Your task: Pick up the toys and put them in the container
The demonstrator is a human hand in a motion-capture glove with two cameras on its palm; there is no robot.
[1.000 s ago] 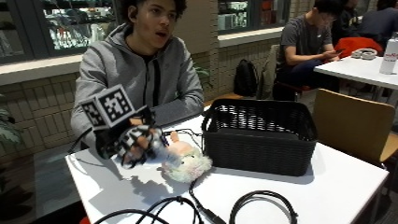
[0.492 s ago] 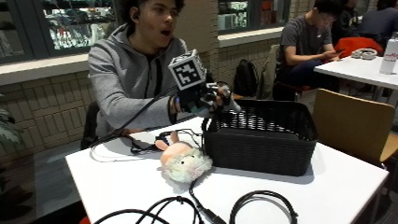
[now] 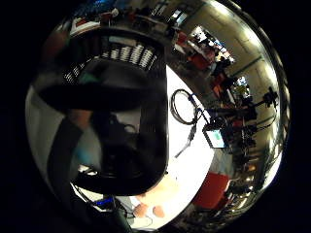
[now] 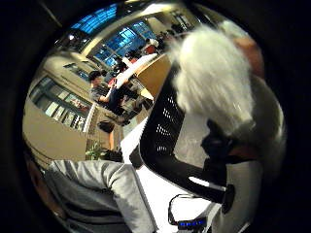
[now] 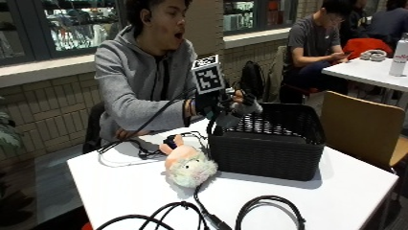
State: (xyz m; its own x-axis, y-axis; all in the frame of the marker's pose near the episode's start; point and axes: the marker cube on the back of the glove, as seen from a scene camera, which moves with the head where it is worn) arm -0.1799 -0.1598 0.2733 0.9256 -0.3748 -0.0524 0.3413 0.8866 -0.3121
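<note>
Grip [image 5: 220,103]: a grey-white toy [image 5: 245,108] is held over the black basket [image 5: 267,148].
Doll [image 5: 188,165]: laid on the bench [image 5: 127,191] beside the basket.

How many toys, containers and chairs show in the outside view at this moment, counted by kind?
Toys: 2, a grey toy held by the gloved right hand over the basket, and a plush toy lying on the table.
Containers: 1, the black basket.
Chairs: 1, the wooden chair beside the table.
Total: 4.
</note>
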